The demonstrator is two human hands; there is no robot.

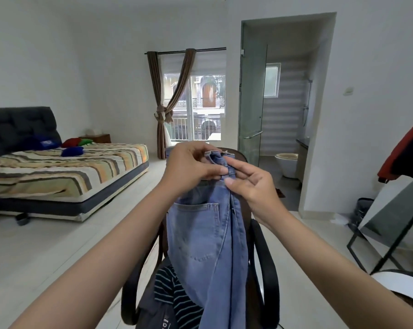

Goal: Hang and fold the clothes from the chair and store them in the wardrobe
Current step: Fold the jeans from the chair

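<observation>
A pair of light blue jeans point(207, 245) hangs lengthwise in front of me, a back pocket facing me. My left hand point(188, 165) grips the bunched waistband at the top. My right hand point(250, 186) pinches the waistband's right edge between thumb and fingers. Below the jeans stands a dark office chair point(264, 276) with black armrests. On its seat lie a dark striped shirt point(177, 295) and a dark grey garment point(153, 314). The wardrobe is not in view.
A bed point(65, 176) with a striped sheet and coloured pillows stands at the left. A glass door point(251, 96) opens onto a bathroom at the right. A black metal stand point(390, 238) with red and black clothing point(405, 153) is at the far right.
</observation>
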